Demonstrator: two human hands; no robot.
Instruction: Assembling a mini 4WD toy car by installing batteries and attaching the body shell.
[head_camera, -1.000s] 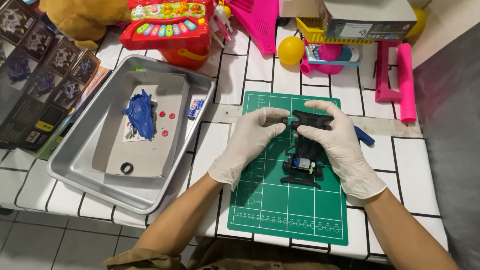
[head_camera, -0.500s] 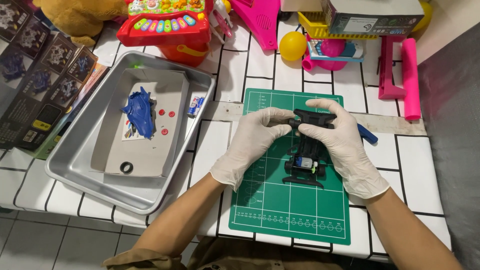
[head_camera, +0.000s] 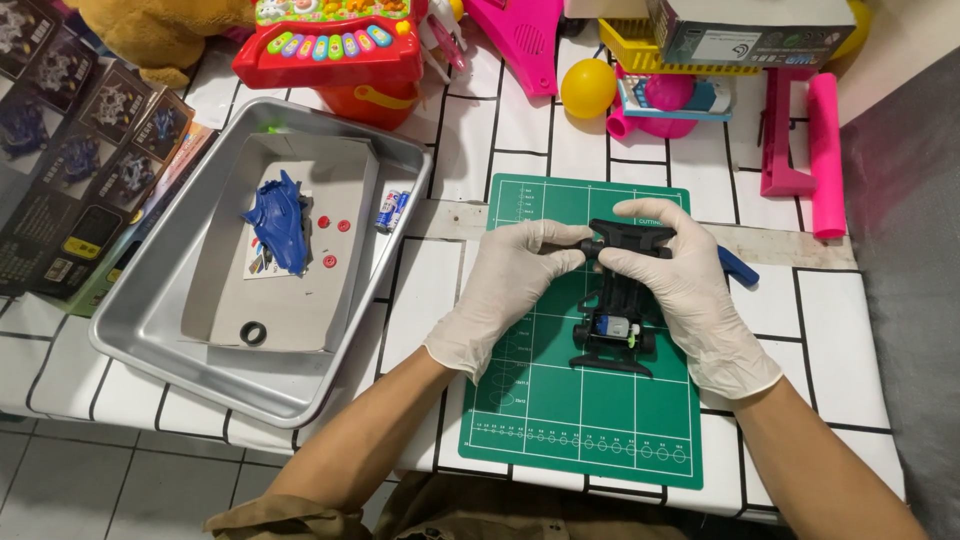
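I see both gloved hands over the green cutting mat (head_camera: 560, 420); my left hand (head_camera: 505, 290) has its fingers pinched on the front end of the black toy car chassis (head_camera: 618, 310), and my right hand (head_camera: 680, 290) has its fingers closed over the same end from the other side; the chassis rests on the mat; a blue car shell (head_camera: 280, 222) lies in the metal tray (head_camera: 150, 335) to the left on the tiled surface (head_camera: 840, 330).

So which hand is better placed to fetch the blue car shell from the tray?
Probably the left hand: the blue shell lies in the metal tray on its side, while the right hand could keep gripping the black chassis.
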